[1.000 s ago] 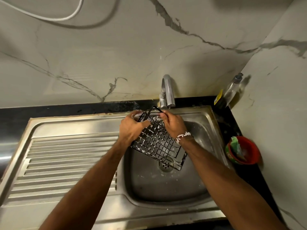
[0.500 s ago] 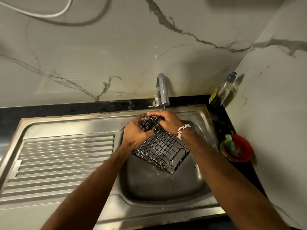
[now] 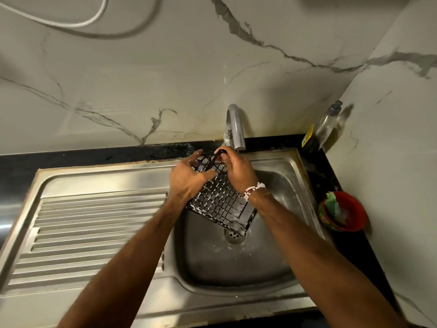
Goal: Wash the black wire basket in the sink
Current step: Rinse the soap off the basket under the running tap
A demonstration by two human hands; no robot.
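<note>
Sink (image 3: pixel 236 275) basin below; black wire basket (image 3: pixel 221 201) held over it, long axis tilting from the tap (image 3: pixel 234 129) down toward the drain (image 3: pixel 234 235); left hand (image 3: pixel 189 181) and right hand (image 3: pixel 238 169) both clamped on its upper end — equally near, so a turn pivots there.

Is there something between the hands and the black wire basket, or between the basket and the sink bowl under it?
Nothing visible. The left hand and right hand already grip the black wire basket, held above the sink.
</note>
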